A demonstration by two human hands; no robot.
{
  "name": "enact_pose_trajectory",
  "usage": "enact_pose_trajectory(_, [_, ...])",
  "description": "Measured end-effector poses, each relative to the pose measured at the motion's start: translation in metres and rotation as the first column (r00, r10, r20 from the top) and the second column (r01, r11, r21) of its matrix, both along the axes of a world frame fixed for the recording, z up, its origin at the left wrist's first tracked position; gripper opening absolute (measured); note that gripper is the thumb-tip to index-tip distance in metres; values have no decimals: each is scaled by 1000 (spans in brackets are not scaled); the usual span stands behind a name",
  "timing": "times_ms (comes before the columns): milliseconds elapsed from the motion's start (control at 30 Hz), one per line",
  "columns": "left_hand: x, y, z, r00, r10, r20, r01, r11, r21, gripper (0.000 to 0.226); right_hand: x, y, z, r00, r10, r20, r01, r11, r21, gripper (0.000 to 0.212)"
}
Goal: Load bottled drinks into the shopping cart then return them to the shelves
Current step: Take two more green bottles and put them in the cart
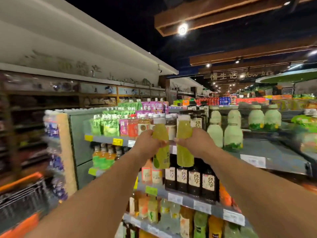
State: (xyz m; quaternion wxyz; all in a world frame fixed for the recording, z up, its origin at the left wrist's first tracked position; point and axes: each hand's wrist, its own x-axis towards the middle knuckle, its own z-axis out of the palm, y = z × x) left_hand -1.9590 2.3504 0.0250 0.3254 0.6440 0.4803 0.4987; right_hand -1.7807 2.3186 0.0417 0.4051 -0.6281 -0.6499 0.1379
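Both arms reach out toward the drinks shelf. My left hand grips a yellow-green juice bottle with a white cap around its middle. My right hand grips a second yellow-green bottle of the same kind. The two bottles stand upright side by side, raised in front of the upper shelf. The shopping cart, black wire with orange trim, is at the lower left, blurred.
Dark bottles with white labels stand on the shelf below the hands. Pale green bottles fill the shelf to the right. Orange and green drinks line the lower shelves. A shelf end panel stands at left.
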Motion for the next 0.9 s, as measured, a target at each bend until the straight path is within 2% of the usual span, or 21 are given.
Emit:
enact_pose_trajectory(133, [-92,-12,-20,984,169,-55,-170,985,-11,29,-93,17,-26,986,168,-14,-168,985,-31,40])
enact_pose_trajectory(267, [-172,-15,-35,933,340,-114,-344,939,-8,20,-177,41,-44,950,313,-13,-313,949,-41,38])
enact_pose_trajectory(333, [-206,-13,-44,898,425,-119,-430,903,-19,25,-215,57,-53,923,384,-6,-384,922,-53,34])
enact_pose_trajectory(400, [-234,-9,-52,850,505,-148,-514,857,-28,32,-248,74,-61,905,423,-38,-424,903,-73,44])
enact_pose_trajectory(567, [-291,12,-71,746,640,-185,-651,759,-2,12,-322,122,-80,845,530,-67,-534,839,-104,58])
enact_pose_trajectory(700, [-329,28,-92,669,726,-160,-740,671,-48,22,-378,152,-97,779,626,-41,-625,768,-140,65])
enact_pose_trajectory(833, [-374,42,-126,584,799,-143,-812,571,-126,44,-435,174,-127,694,720,-17,-709,679,-193,67])
enact_pose_trajectory(900, [-400,46,-145,550,823,-140,-833,529,-162,45,-464,184,-145,656,755,-14,-738,637,-222,69])
